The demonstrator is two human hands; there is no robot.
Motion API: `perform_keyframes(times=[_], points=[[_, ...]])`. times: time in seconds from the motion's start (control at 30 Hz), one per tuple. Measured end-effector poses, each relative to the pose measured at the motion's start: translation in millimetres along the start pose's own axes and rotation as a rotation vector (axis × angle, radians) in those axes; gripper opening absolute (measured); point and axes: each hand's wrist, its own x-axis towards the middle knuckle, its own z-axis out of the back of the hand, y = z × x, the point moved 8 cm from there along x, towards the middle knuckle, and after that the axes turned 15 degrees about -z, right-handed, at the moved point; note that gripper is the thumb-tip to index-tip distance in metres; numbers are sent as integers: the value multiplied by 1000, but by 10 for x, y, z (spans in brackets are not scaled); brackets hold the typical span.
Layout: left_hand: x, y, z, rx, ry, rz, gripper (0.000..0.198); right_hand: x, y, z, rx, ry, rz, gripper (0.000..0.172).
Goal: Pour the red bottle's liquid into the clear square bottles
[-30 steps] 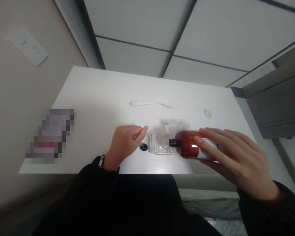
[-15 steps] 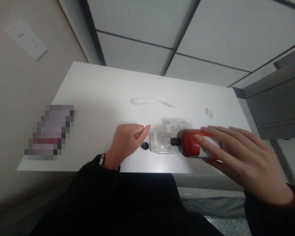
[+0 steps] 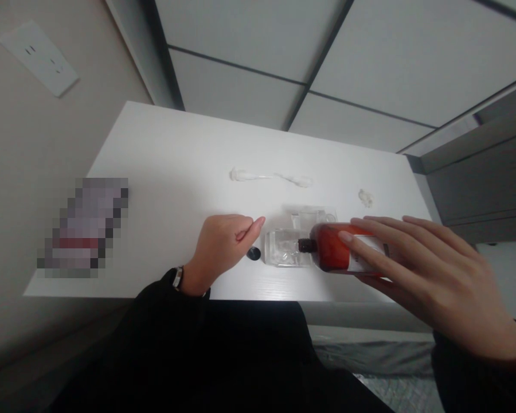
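My right hand (image 3: pixel 417 275) grips an amber-red bottle (image 3: pixel 333 248) with a white label, tipped on its side so its dark neck points left into a small clear glass container (image 3: pixel 284 255) on the white table (image 3: pixel 176 172). My left hand (image 3: pixel 221 246) rests on the table just left of the container, fingers curled with the forefinger tip touching the thumb; nothing shows in it. A small black cap (image 3: pixel 253 253) lies between that hand and the container. A second clear container (image 3: pixel 309 217) stands right behind.
A long white twisted wad (image 3: pixel 269 176) and a small white scrap (image 3: pixel 365 198) lie farther back on the table. A blurred-out object (image 3: pixel 83 226) sits at the left edge. A wall with a socket plate (image 3: pixel 38 57) is at the left; grey drawers (image 3: pixel 485 178) at the right.
The view has drifted slightly. The bottle's neck has edged a little further over the clear container; my left hand has stayed put.
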Motion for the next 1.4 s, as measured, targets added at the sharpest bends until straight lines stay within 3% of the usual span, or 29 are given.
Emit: perform_keyframes(times=[0.17,0.47,0.53,0.67,0.9,1.4], points=[[14,-19,23,13,-25,-28,56,-20,-3,-6,-4,-9,-9,59],[13,-36,32,41,-17,-46,57,-18,-6,2,-8,-8,6,65],[18,-52,23,35,8,-57,50,-13,-6,-1,-9,-5,8,69],[27,-126,-42,-24,116,-122,18,-4,0,5,0,-8,15,77],[-7,-222,-155,-35,282,-247,44,-12,-10,1,-4,-4,-5,80],[27,-179,-12,-15,97,-165,22,-25,-36,12,36,-2,-46,81]])
